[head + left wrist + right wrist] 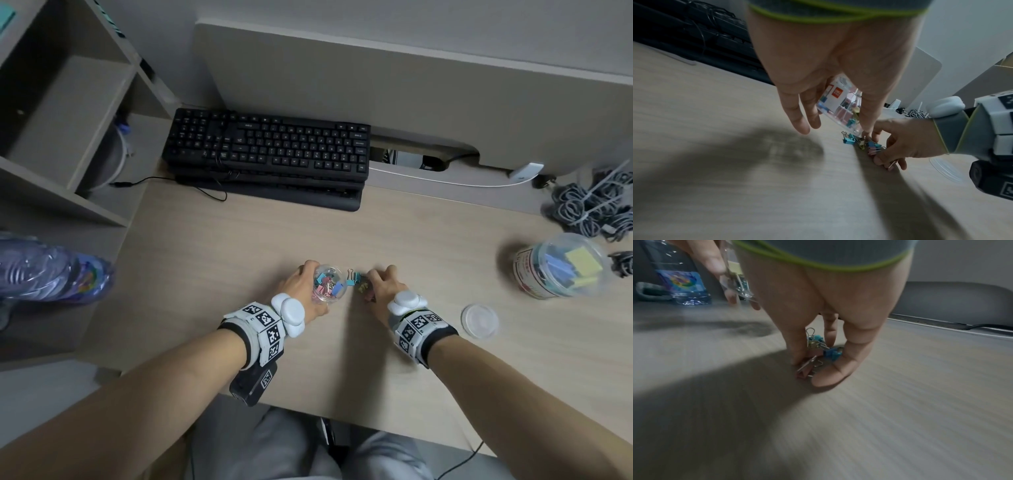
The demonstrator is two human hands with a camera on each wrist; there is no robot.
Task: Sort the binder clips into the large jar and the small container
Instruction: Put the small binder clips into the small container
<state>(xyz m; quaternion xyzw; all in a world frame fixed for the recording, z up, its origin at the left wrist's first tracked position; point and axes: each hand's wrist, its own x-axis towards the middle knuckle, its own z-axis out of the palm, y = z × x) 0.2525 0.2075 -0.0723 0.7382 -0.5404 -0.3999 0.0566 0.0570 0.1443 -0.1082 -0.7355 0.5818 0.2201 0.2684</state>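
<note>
Left hand: fingers curled round small container, tilted, clips inside.
Right hand: fingers pinching loose binder clips on table.
Large jar: far right, open.

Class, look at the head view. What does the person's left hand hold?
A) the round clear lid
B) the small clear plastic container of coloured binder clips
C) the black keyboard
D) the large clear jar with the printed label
B: the left hand grips the small clear plastic container of coloured binder clips, tilted above the wooden desk.

Left hand curls its fingers in a grip; right hand reaches down, fingertips gathered.
</note>
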